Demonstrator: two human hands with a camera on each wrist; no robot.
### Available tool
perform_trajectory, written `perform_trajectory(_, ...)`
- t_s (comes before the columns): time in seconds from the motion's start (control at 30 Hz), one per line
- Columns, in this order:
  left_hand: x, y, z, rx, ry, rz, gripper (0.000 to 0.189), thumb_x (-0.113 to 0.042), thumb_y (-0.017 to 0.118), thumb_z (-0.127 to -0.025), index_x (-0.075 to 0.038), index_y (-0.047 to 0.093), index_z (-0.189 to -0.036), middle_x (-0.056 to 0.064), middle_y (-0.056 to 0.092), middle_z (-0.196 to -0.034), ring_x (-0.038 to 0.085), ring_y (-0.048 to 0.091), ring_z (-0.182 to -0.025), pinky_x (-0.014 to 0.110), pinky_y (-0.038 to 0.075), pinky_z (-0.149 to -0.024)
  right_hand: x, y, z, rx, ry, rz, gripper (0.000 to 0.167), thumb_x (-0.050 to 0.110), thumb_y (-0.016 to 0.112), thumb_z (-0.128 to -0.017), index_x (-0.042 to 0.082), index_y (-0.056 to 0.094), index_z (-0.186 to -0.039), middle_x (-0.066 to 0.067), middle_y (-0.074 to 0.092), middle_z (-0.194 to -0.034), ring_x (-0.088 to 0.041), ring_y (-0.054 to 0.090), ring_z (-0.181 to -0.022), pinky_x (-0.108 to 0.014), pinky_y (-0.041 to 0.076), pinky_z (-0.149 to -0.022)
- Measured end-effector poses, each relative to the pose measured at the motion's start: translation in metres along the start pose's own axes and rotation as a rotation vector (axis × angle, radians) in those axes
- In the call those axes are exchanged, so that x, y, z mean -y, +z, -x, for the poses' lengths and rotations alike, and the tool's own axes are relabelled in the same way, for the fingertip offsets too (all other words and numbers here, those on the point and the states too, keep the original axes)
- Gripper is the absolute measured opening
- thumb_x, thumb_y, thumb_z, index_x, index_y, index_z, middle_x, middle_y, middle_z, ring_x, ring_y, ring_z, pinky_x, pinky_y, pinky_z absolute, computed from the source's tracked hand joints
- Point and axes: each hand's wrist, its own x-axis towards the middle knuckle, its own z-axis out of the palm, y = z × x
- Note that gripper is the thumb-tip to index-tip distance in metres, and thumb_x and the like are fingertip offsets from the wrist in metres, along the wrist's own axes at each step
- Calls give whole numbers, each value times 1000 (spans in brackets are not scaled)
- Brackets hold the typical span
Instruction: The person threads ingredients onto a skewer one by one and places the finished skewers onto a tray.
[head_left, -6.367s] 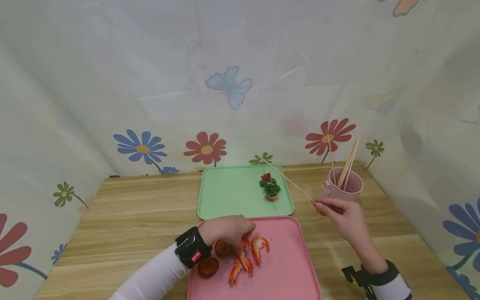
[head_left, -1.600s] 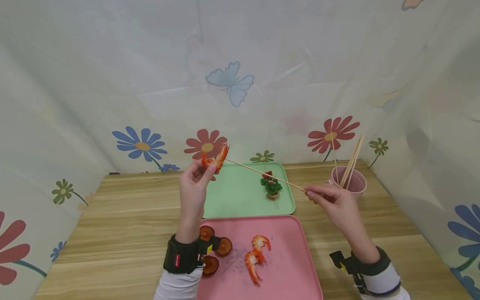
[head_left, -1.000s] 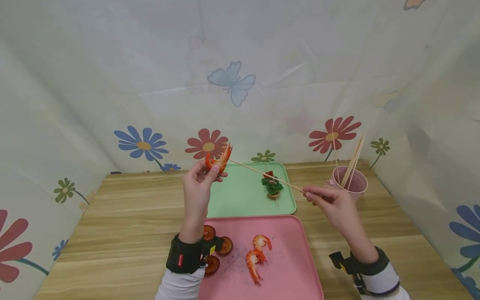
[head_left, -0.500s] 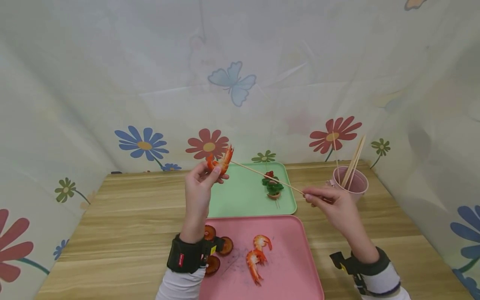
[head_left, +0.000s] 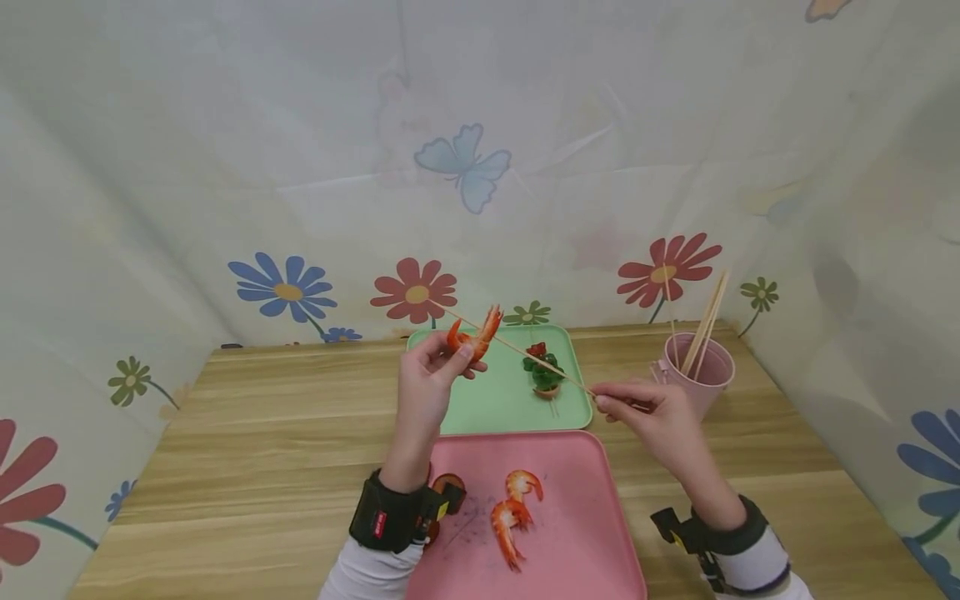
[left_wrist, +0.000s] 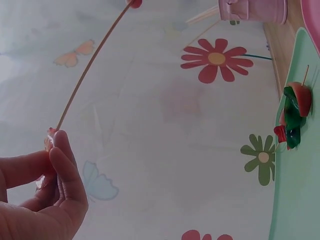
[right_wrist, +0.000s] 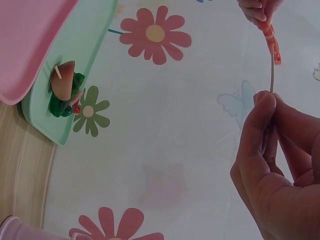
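In the head view my left hand (head_left: 431, 379) pinches an orange-red shrimp (head_left: 483, 335) between thumb and fingers, held up over the green tray. My right hand (head_left: 652, 412) pinches a thin wooden skewer (head_left: 536, 362) near its right end. The skewer runs left to the shrimp, and its pointed end shows beyond the shrimp's curved body. The right wrist view has the skewer (right_wrist: 272, 70) meeting the shrimp (right_wrist: 271, 42) end-on. Fingers mostly cover the shrimp (left_wrist: 49, 140) in the left wrist view. More shrimp (head_left: 510, 525) lie on the pink tray (head_left: 570, 542).
Brown mushroom caps (head_left: 448, 492) sit at the pink tray's left, partly behind my left wrist. On the green tray (head_left: 480, 408) rests a filled skewer (head_left: 543, 371) with red, green and tan pieces. A pink bucket (head_left: 701, 375) of skewers stands at right.
My left hand picked up a shrimp from the pink tray and raised it. Just now it moved right and my right hand slightly left, and the skewer's tip came out past the shrimp.
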Motion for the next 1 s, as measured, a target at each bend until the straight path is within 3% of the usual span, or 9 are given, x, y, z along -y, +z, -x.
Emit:
perform_trajectory(0.23,2,12,5,101,-69,-44,15,-9,63,-90,5,61,-95,12,67,-80,16,67,-69,26,54,-67,7,3,2,0,9,-61,18,4,68,-85,1,73,-102,-13,70,-87,-9,67,-69,-24,55,-61)
perform_trajectory(0.37,3,17,8,106,-90,-57,13,-10,63,-90,2,62,-95,14,66,-80,17,67,-69,26,53,-67,12,5,4,-18,1,-74,17,4,68,-85,2,73,-101,-13,69,-86,-10,67,-69,-24,55,-61)
perform_trajectory(0.6,4,22,12,156,-95,-118,11,-9,64,-90,0,64,-95,20,67,-80,25,67,-71,28,54,-66,15,7,7,-41,18,-60,18,7,70,-84,4,74,-101,-10,70,-85,-10,66,-70,-24,55,-61)
perform_trajectory(0.8,2,24,14,168,-89,-138,14,-12,64,-90,1,65,-96,21,67,-79,17,66,-68,31,54,-67,18,9,9,-64,19,-39,17,8,70,-84,5,74,-100,-8,69,-82,-7,65,-69,-23,54,-60)
perform_trajectory(1.0,0,25,16,191,-88,-148,13,-13,64,-91,-1,65,-96,21,67,-79,17,65,-68,30,54,-66,21,9,10,-79,41,-45,17,8,71,-84,6,74,-100,-9,70,-83,-7,65,-70,-23,55,-61)
